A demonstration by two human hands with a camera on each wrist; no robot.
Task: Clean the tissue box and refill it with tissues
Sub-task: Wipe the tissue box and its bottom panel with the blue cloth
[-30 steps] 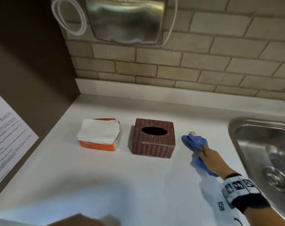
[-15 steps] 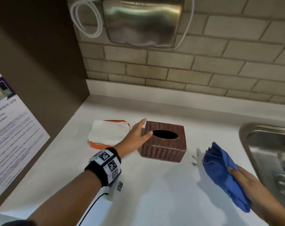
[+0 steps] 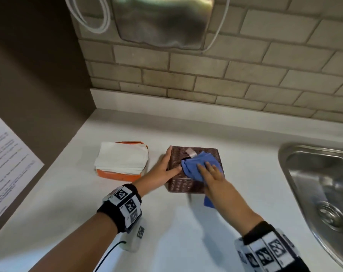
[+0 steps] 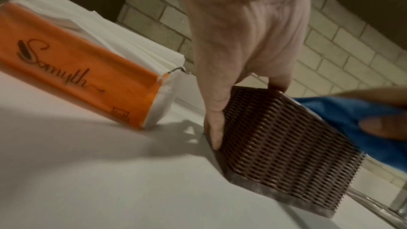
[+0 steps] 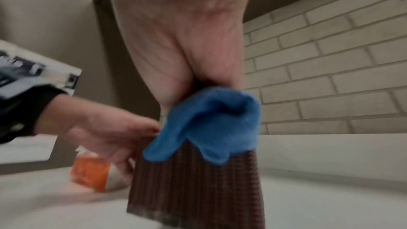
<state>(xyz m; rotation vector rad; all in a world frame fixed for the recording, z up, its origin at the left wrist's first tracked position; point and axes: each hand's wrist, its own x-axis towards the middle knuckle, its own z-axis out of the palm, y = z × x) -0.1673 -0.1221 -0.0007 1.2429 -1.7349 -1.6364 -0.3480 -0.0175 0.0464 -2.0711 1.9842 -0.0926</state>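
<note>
The brown woven tissue box (image 3: 186,185) stands on the white counter (image 3: 166,232); its side also fills the left wrist view (image 4: 286,145). My left hand (image 3: 171,160) grips the box's left side, thumb on the top near the front corner, fingers (image 4: 214,124) along the edge. My right hand (image 3: 210,173) presses a blue cloth (image 3: 192,169) flat on the box's top, fingers straight, covering most of the opening. Part of the cloth (image 5: 211,124) hangs over the front. An orange pack of white tissues (image 3: 121,163) lies left of the box.
A steel sink (image 3: 314,183) is set into the counter at the right. A metal wall dispenser (image 3: 162,20) with a white cable hangs on the brick wall above. A printed notice (image 3: 5,163) is on the dark side wall at the left.
My right hand has carried the blue cloth from the counter right of the box onto its top. My left hand has come in and closed on the box's left side.
</note>
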